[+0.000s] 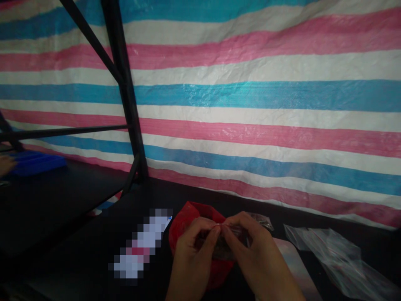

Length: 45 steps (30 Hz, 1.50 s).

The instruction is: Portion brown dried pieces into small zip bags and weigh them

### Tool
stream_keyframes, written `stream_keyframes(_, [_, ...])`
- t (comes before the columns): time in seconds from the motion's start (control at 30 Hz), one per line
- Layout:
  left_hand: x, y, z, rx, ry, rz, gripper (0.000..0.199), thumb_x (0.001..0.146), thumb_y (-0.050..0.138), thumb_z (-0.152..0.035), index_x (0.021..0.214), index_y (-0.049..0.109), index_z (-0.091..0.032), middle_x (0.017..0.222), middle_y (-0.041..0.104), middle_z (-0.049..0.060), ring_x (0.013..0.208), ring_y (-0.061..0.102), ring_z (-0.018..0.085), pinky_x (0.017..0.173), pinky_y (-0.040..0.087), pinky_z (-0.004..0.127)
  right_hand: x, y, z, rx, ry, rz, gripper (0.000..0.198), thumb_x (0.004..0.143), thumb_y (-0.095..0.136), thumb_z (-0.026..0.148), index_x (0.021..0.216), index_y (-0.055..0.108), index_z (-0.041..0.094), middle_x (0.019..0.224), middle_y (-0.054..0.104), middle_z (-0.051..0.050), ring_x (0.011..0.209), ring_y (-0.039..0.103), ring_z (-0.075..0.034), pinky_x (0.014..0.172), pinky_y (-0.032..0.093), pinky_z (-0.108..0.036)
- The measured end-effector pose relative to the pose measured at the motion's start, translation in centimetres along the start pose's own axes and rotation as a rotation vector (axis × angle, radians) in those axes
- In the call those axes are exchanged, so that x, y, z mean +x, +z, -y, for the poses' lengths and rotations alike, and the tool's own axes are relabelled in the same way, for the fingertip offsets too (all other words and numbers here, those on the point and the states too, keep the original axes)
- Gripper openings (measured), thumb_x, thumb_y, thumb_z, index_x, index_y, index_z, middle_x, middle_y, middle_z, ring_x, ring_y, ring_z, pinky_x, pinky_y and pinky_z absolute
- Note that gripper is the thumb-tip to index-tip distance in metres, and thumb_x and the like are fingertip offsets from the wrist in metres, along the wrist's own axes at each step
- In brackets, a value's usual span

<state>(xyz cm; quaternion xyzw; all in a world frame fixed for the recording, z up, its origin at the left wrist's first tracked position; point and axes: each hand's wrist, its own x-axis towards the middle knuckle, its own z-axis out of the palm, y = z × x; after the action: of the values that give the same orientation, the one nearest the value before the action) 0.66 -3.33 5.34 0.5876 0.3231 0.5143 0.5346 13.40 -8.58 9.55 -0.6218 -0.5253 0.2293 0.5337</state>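
Observation:
My left hand (pixel 199 246) and my right hand (pixel 255 251) meet in front of me, thumbs and fingertips pinched together. Between them is the top edge of a small clear plastic bag (pixel 223 250) with something dark in it; the contents are too dim to name. Right behind the hands lies a crumpled red plastic bag (pixel 184 219), partly covered by my left hand. Another small clear bag (pixel 261 220) with small items inside rests just beyond my right hand. A pale, shiny flat object with a rounded corner (pixel 293 259) is partly hidden by my right wrist.
Several clear zip bags (pixel 332 251) lie spread on the black table (pixel 84 255) at right. A blurred-out flat item (pixel 142 246) lies left of the red bag. Black metal frame posts (pixel 127 100) stand left; beyond are a blue tray (pixel 40 162) and another person's hand (pixel 5 165). A striped tarp (pixel 250 96) hangs behind.

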Motion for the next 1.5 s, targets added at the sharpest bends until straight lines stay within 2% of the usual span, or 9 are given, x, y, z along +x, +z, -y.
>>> stream_keyframes(0.23, [-1.0,0.9,1.4,0.190,0.041,0.028,0.040,0.101,0.057,-0.051,0.134,0.070,-0.032,0.131,0.073,0.007,0.121,0.068,0.025,0.106,0.053,0.038,-0.3,-7.6,-1.5,-0.051,0.150,-0.179,0.033,0.075,0.070,0.058,0.074,0.074,0.026,0.074,0.078,-0.006,0.074,0.074,-0.027,0.070,0.057,-0.034])
stream_keyframes(0.33, [-0.9,0.8,1.3,0.268,0.151,-0.008,0.034,0.103,0.051,-0.048,0.122,0.074,-0.030,0.126,0.074,0.007,0.121,0.068,0.025,0.103,0.054,0.038,-0.8,-10.9,-4.5,-0.155,0.249,-0.138,0.030,0.069,0.072,0.056,0.063,0.074,0.026,0.069,0.079,-0.007,0.071,0.075,-0.031,0.069,0.057,-0.038])
stream_keyframes(0.4, [-0.4,0.4,1.3,0.354,0.214,-0.126,0.031,0.102,0.050,-0.044,0.111,0.075,-0.028,0.119,0.075,0.008,0.116,0.069,0.026,0.101,0.055,0.042,-1.1,-12.2,-6.6,-0.256,0.295,-0.110,0.031,0.073,0.067,0.054,0.068,0.078,0.025,0.073,0.081,-0.008,0.075,0.076,-0.033,0.071,0.057,-0.041])
stream_keyframes(0.47, [0.2,-0.3,1.4,0.520,0.265,-0.273,0.028,0.098,0.052,-0.038,0.105,0.074,-0.024,0.115,0.074,0.011,0.113,0.067,0.031,0.103,0.053,0.049,-1.1,-12.6,-8.0,-0.389,0.277,-0.211,0.033,0.075,0.063,0.050,0.080,0.082,0.023,0.086,0.083,-0.012,0.084,0.077,-0.036,0.077,0.057,-0.045])
stream_keyframes(0.6, [1.3,-2.0,3.0,0.975,0.137,-0.430,0.042,0.088,0.053,-0.031,0.123,0.071,-0.016,0.130,0.063,0.021,0.124,0.056,0.045,0.105,0.045,0.068,-0.6,-9.9,-7.6,-0.549,0.103,-0.368,0.039,0.082,0.056,0.045,0.098,0.081,0.020,0.108,0.081,-0.016,0.101,0.073,-0.036,0.095,0.053,-0.050])
stream_keyframes(0.7, [1.8,-3.1,4.5,0.962,0.012,-0.329,0.048,0.086,0.052,-0.030,0.129,0.068,-0.015,0.129,0.063,0.023,0.121,0.058,0.047,0.101,0.047,0.068,-0.9,-5.3,-5.6,-0.489,0.045,-0.182,0.032,0.092,0.055,0.040,0.107,0.079,0.025,0.111,0.080,-0.011,0.103,0.074,-0.031,0.094,0.054,-0.043])
stream_keyframes(0.87, [2.7,-4.5,4.9,0.813,0.038,-0.273,0.041,0.085,0.046,-0.029,0.117,0.068,-0.016,0.117,0.073,0.017,0.112,0.069,0.034,0.104,0.052,0.050,-1.5,0.5,-3.8,-0.680,0.073,0.080,0.030,0.089,0.059,0.008,0.106,0.076,0.024,0.109,0.080,-0.007,0.103,0.074,-0.030,0.089,0.053,-0.038])
stream_keyframes(1.1, [2.5,-4.4,3.1,0.586,0.089,-0.480,0.037,0.089,0.051,-0.041,0.118,0.065,-0.022,0.117,0.073,0.011,0.111,0.069,0.032,0.101,0.052,0.049,-0.3,-1.0,-4.2,-0.421,0.096,-0.228,0.027,0.099,0.050,0.023,0.106,0.077,0.026,0.110,0.081,-0.005,0.101,0.076,-0.027,0.088,0.052,-0.036])
stream_keyframes(1.5, [2.0,-4.4,3.0,0.463,0.318,-0.567,0.021,0.087,0.051,-0.032,0.099,0.066,-0.024,0.106,0.068,0.007,0.104,0.066,0.027,0.097,0.052,0.044,-1.1,-1.8,-4.9,-0.417,-0.086,-0.395,0.032,0.098,0.048,0.040,0.105,0.078,0.030,0.109,0.082,-0.004,0.102,0.076,-0.030,0.089,0.054,-0.042])
